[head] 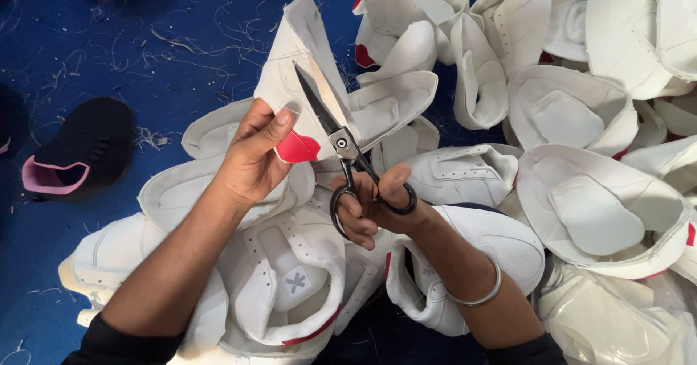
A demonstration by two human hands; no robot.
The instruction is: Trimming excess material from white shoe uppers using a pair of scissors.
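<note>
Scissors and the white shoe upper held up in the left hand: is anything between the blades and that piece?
Nothing visible. The scissors in the right hand already lie against the white shoe upper that the left hand holds up by its red tab. The other uppers lie below and beside them.

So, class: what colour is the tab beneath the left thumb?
Red tab, on the head view.

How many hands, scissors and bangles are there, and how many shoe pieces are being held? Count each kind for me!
Hands: 2, the left hand and the right hand
Black scissors, in the right hand: 1
Silver bangle, on the right wrist: 1
White shoe upper, held in the left hand: 1
Total: 5
</note>
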